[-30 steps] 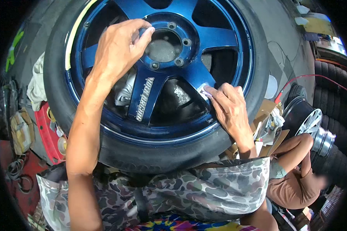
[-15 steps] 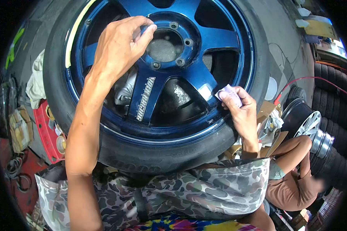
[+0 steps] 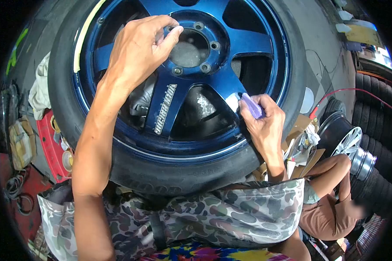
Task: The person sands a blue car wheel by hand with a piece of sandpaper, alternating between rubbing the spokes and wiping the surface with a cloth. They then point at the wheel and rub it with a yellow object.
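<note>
A blue six-spoke wheel (image 3: pixel 170 93) with a black tyre (image 3: pixel 139 169) lies in front of me, white lettering on one spoke. My left hand (image 3: pixel 137 48) is at the hub's upper left edge, fingers curled close to the thumb against the wheel; some fingertips are hidden. In my right hand (image 3: pixel 265 119) a folded piece of purple sandpaper (image 3: pixel 255 106) is pinched between thumb and fingers, at the outer end of the lower right spoke. A pale white patch (image 3: pixel 233 101) shows on that spoke beside the sandpaper.
Yellow masking tape (image 3: pixel 80 48) follows the rim's upper left. A red tray (image 3: pixel 52 145) with tape rolls stands left. On the right are stacked tyres (image 3: pixel 372 117), a silver wheel (image 3: pixel 348 141), a red hose (image 3: pixel 344 88), cardboard and paper scraps, and another person (image 3: pixel 329 213) crouching.
My right hand has turned and shifted slightly left, bringing the sandpaper nearer the spoke; the pale patch beside it is now plainer. My left hand keeps its place on the hub.
</note>
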The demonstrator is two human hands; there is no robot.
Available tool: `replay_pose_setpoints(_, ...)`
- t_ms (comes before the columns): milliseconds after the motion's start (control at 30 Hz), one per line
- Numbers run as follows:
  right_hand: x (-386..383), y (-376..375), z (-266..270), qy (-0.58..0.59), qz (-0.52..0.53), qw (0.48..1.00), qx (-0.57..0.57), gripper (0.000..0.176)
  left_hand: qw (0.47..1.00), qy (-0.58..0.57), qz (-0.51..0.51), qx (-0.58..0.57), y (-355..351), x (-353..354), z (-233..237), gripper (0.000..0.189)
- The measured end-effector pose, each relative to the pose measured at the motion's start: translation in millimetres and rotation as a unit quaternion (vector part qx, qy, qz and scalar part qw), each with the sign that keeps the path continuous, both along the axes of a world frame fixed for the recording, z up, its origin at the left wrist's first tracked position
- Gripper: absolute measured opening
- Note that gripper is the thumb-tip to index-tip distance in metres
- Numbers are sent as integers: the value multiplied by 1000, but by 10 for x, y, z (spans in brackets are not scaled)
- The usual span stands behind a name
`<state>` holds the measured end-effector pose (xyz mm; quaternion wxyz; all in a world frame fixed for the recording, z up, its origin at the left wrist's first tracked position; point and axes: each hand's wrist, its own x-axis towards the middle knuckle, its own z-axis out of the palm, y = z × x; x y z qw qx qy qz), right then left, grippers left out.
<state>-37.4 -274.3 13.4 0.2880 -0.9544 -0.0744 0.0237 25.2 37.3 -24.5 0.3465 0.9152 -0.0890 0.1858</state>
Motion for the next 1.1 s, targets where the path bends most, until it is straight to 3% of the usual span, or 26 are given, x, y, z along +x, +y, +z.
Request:
replay_pose_setpoints(400, 93, 3, 20, -23, 45, 998, -35, 24, 1000, -9, -12, 7, -72, -5, 22, 22)
replay_pose_setpoints(467, 90, -17, 100, 1, -13, 999, 30, 22, 1000, -6, -14, 9, -100, -41, 24, 21)
replay_pose_setpoints(600, 109, -210, 194, 41, -88, 981, 165, 22, 992, -37, -117, -41, -329, -172, 60, 19)
replay_pose_setpoints(667, 97, -175, 200, 100, -117, 946, 284, 21, 985, 38, -167, -30, -564, -373, 81, 26)
replay_pose_setpoints(733, 81, -221, 146, 137, -110, 943, 282, 20, 965, 126, -228, 35, -753, -608, 154, 41)
replay_pose_setpoints(867, 21, -241, 9, 111, -98, 956, 254, 19, 932, 225, -241, 148, -1009, -901, 215, 81)
replay_pose_setpoints(1033, 1, -303, -117, 61, -112, 964, 235, 20, 920, 240, -231, 205, -1238, -1021, 121, 85)
replay_pose_setpoints(1100, -12, -291, -112, 63, -121, 962, 236, 19, 913, 217, -298, 176, -1292, -1094, 81, 82)
